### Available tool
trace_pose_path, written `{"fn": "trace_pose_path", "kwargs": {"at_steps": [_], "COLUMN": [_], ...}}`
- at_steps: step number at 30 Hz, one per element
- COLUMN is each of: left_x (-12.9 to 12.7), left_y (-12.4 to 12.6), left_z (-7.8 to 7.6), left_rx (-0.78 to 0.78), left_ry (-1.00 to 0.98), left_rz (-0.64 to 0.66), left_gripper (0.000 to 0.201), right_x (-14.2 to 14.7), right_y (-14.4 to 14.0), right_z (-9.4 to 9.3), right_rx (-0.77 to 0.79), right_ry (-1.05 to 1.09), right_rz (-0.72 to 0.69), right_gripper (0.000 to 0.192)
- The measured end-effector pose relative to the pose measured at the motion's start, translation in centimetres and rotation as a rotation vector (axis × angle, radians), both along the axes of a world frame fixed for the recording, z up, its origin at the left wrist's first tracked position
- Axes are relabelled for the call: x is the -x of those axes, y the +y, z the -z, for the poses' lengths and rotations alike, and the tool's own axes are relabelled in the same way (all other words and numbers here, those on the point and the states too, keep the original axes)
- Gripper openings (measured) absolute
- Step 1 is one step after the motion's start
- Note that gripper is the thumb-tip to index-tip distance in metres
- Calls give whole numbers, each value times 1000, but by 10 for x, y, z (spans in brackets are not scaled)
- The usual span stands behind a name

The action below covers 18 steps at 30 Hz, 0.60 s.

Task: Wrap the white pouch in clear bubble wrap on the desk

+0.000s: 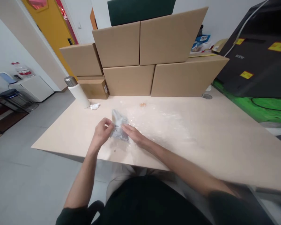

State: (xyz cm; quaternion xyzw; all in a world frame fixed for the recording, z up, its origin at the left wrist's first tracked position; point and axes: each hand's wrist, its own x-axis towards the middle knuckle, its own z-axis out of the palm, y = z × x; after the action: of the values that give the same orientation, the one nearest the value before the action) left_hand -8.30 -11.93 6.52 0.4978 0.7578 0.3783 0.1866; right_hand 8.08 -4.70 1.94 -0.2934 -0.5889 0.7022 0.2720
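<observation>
Fingers of my left hand [102, 132] pinch the left edge of a small clear plastic packet [118, 126], while my right hand [134, 135] lies flat on its right side, fingers pressed together. Packet sits on the pale bench [201, 137] near its front edge, with a white flask [77, 91], a crumpled white scrap [95, 106] and stacked cardboard boxes [152, 59] behind it.

An office back room or packing area: plain cardboard boxes [140, 59] stacked along the wall on a pale surface [201, 131], a black printer-like machine [259, 53], grey floor and a yellow door [49, 25].
</observation>
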Motion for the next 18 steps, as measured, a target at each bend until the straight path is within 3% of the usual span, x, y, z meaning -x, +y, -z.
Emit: {"fn": "trace_pose_path", "kwargs": {"at_steps": [4, 7, 9, 12, 15, 16, 18], "left_x": [-48, -73, -81, -92, -104, -108, -112], "left_y": [17, 35, 42, 47, 47, 47, 45], "left_z": [-9, 3, 16, 33, 41, 42, 44], "left_rx": [-135, -191, -165, -47, 61, 81, 84], "left_ry": [-131, -70, 11, 120, 236, 272, 300], "left_rz": [229, 387, 459, 471, 371, 348, 349], "left_gripper": [39, 52, 53, 46, 38, 36, 33], "right_x": [-15, -32, -48, -76, -94, -95, -92], "right_y": [0, 8, 16, 25, 29, 29, 29], "right_z": [-2, 1, 4, 9, 9, 9, 7], "right_rx": [304, 457, 471, 296, -137, -285, -498], "right_ry": [173, 191, 183, 106, -28, -73, -167], "right_rz": [-7, 46, 136, 345, 544, 540, 396], "right_gripper": [49, 49, 43, 36, 39, 40, 39]}}
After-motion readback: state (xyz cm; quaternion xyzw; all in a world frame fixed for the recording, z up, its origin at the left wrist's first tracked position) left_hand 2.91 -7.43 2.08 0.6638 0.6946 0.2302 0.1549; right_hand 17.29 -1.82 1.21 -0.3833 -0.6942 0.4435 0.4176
